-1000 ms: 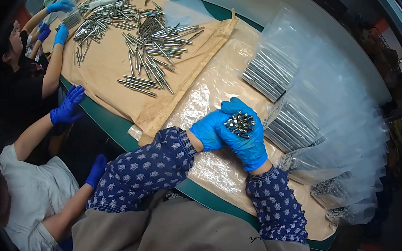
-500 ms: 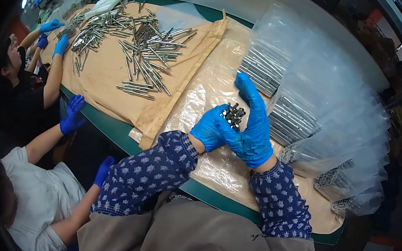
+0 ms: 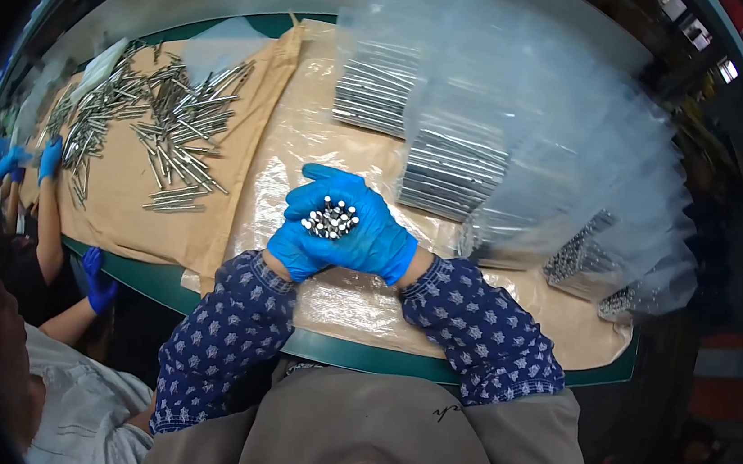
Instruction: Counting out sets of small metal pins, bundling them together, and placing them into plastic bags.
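A bundle of thin metal rods (image 3: 330, 219) is gripped between my two hands, its light and dark round ends facing up at me. My left hand (image 3: 294, 249), in a blue glove, closes round the bundle from the left and below. From the right, my right hand (image 3: 378, 240), in a matching glove, presses on it with its fingers wrapped over the far side. The rods' lengths are hidden by my hands. Under them lies a sheet of clear plastic (image 3: 286, 137) over tan covering.
Loose metal rods (image 3: 188, 122) lie heaped on tan cloth (image 3: 118, 228) at left. Plastic bags of stacked rods (image 3: 455, 173) stand at right, with more rod-filled bags (image 3: 582, 254) nearer. Co-workers' gloved hands (image 3: 51, 157) are at the far left, another gloved hand (image 3: 99, 280) closer.
My view has turned, so the table appears shifted left. My right hand, earlier with fingers raised and apart, has closed over the rod bundle. The rod ends now face me more directly.
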### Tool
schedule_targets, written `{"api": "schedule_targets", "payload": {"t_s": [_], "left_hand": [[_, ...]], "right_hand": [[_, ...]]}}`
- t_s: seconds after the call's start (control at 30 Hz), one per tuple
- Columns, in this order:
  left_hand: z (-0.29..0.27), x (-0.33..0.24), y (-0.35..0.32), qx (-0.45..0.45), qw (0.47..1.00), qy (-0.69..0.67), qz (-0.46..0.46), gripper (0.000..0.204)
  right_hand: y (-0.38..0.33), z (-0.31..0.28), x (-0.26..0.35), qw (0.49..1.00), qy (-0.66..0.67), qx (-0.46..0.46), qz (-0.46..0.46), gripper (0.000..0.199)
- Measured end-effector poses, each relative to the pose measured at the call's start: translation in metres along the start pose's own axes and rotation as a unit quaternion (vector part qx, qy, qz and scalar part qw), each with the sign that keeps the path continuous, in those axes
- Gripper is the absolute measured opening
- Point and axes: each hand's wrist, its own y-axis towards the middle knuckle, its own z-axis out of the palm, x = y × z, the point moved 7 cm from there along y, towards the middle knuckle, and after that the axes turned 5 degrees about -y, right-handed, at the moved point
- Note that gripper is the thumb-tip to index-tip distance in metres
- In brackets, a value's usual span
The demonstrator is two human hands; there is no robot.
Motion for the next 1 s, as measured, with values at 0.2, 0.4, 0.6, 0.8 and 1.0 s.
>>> {"api": "schedule_targets", "payload": {"t_s": [0.2,0.4,0.6,0.8,1.0], "left_hand": [[0.010,-0.003,-0.001,-0.052,0.952,0.301,0.024,0.038],[0.016,-0.004,0.005,0.081,0.994,0.004,-0.077,0.042],[0.013,0.022,-0.006,-0.052,0.996,-0.050,0.061,0.041],[0.010,0.001,-0.008,-0.035,0.997,-0.040,0.057,0.046],[0.015,0.000,0.006,-0.025,0.931,-0.359,0.059,0.058]], "right_hand": [[0.004,-0.008,0.012,0.987,-0.042,-0.134,0.074,0.033],[0.007,-0.006,0.004,0.979,0.118,0.065,0.152,0.022],[0.001,-0.012,0.019,0.994,-0.038,-0.071,0.074,0.024],[0.004,-0.005,0.033,0.999,0.033,-0.005,0.017,0.022],[-0.007,-0.004,-0.002,0.984,0.100,-0.012,0.148,0.029]]}}
